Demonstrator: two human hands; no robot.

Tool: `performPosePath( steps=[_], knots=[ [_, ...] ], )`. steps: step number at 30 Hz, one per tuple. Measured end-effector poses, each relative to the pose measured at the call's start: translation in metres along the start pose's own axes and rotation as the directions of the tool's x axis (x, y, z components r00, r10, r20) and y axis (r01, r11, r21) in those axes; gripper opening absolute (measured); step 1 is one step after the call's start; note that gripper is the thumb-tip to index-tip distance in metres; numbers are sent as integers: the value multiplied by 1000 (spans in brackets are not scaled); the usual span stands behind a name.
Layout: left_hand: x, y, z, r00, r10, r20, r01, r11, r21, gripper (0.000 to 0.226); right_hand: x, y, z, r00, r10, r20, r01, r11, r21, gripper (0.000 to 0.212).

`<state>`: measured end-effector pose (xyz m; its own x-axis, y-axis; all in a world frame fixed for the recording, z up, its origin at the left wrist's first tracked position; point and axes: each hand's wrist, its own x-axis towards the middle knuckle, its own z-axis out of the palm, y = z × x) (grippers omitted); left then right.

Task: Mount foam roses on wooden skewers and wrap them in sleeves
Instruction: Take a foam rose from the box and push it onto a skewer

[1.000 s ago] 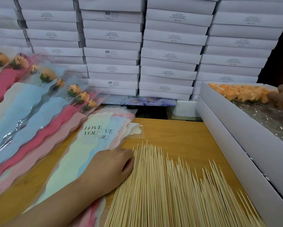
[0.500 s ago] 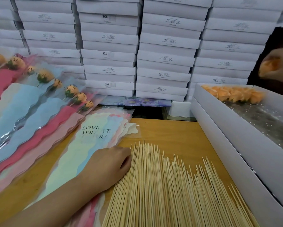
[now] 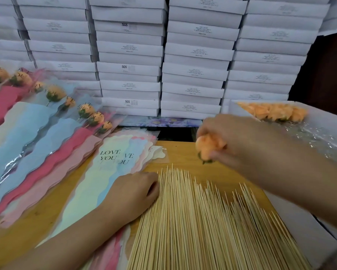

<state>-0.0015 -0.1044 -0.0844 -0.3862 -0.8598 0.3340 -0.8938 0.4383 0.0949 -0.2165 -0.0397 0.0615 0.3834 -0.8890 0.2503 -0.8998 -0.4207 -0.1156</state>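
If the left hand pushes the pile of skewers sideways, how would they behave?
The skewers look thin and lie loose, so they would probably roll and fan apart. Each seems light and stiff, yet may snap if bent.

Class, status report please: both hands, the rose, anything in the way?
Right hand grips a foam rose above the skewers. Left hand at the skewers' edge, grip unclear. Nothing between rose and skewers.
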Motion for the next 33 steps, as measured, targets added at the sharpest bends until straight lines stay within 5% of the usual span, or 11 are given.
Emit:
performPosePath(
  steps=[4,8,13,17,27,30,33],
  knots=[
    [-2,1,-3,996,5,-86,-12,996,-85,28,4,-2,52,1000,-3,-7,4,1000,23,29],
    [-3,1,-8,971,-4,-240,-81,936,-343,5,7,3,91,991,-6,-131,26,988,152,30],
    [-1,-1,-5,979,101,-176,-185,806,-563,52,9,9,123,979,-19,-203,78,954,288,32],
    [1,-2,-3,973,170,-155,-229,770,-596,62,7,11,132,961,-55,-271,154,921,359,30],
    [4,-2,-3,984,81,-161,-168,731,-662,28,7,13,139,940,-67,-334,219,869,444,37],
    [6,-3,-2,991,-86,-97,-28,588,-808,23,5,17,140,929,7,-370,160,895,417,44],
    [9,-8,-3,979,-202,17,68,249,-966,23,4,20,145,957,70,-281,38,931,362,36]
  ],
)
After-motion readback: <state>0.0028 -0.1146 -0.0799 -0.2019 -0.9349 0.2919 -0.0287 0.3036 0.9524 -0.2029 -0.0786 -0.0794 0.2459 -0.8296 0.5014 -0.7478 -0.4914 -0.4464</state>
